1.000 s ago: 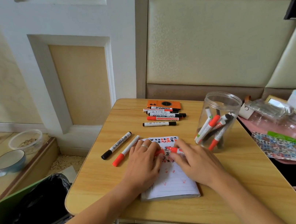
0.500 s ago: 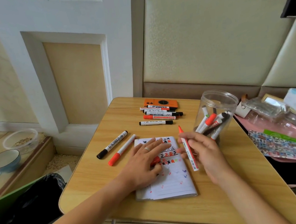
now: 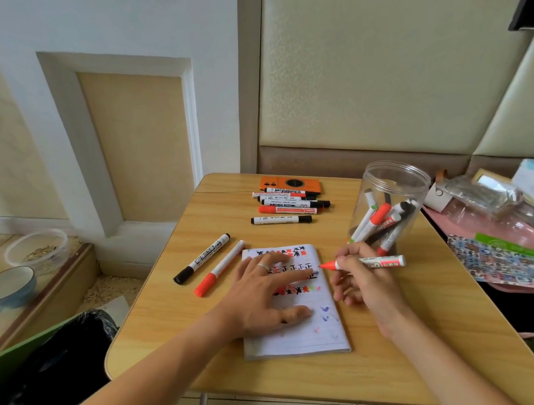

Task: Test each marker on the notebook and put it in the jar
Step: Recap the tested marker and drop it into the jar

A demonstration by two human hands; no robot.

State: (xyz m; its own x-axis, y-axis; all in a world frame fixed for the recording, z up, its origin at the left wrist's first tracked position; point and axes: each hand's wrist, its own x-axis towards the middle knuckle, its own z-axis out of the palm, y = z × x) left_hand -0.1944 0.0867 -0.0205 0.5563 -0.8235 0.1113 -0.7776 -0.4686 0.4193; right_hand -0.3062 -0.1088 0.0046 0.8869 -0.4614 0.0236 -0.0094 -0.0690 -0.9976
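Head view: the right hand point(image 3: 360, 278), which half a second ago held the red marker point(image 3: 368, 262) upright, now grips it level with its bare tip at the notebook point(image 3: 299, 336) edge, so testing looks imminent. The left hand point(image 3: 262, 293) stays flat on the page; the jar point(image 3: 391, 183) stands just beyond the right hand, on a wooden surface point(image 3: 404, 365) beside a padded wall.

red marker point(image 3: 368, 262) – uncapped, tip at notebook point(image 3: 313, 334) edge | jar point(image 3: 391, 183) – holding markers
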